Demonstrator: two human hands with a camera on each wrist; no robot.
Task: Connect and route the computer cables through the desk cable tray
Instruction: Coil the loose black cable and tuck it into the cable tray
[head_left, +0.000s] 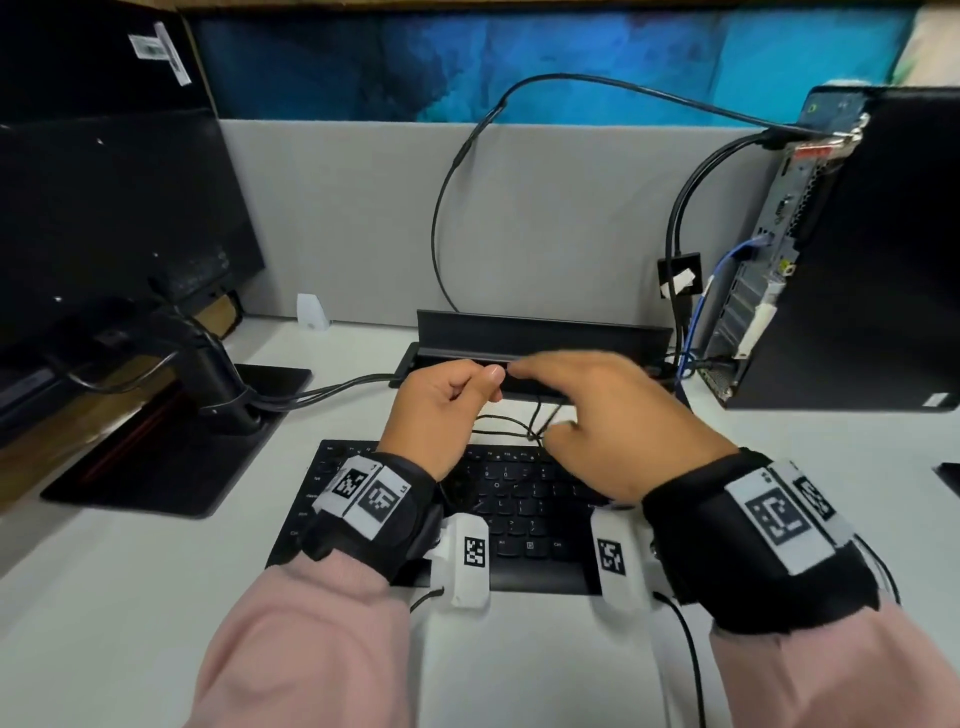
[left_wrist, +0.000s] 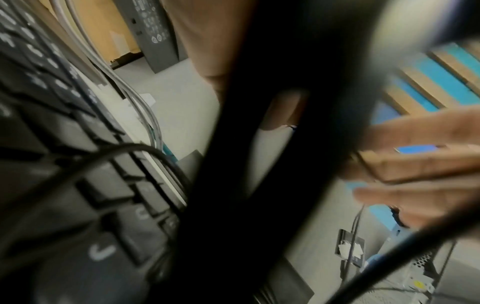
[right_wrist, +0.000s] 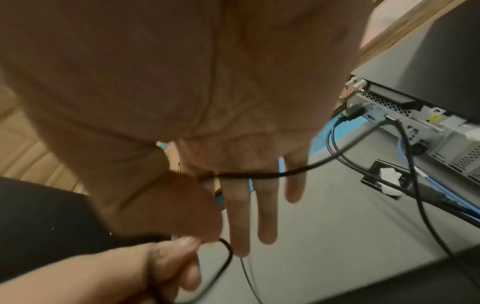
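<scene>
While both hands (head_left: 441, 410) (head_left: 618, 415) pinch a thin black cable (head_left: 506, 431), a keyboard (head_left: 519, 499) rests on the white desk (head_left: 130, 597).

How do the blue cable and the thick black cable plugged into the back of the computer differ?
The blue cable is thinner and plugs in midway down the computer; the thick black cable plugs in near the top. The blue one bows out in a short curve; the black one sweeps a longer arc. Both hang down toward the cable tray at the desk's back edge.
</scene>
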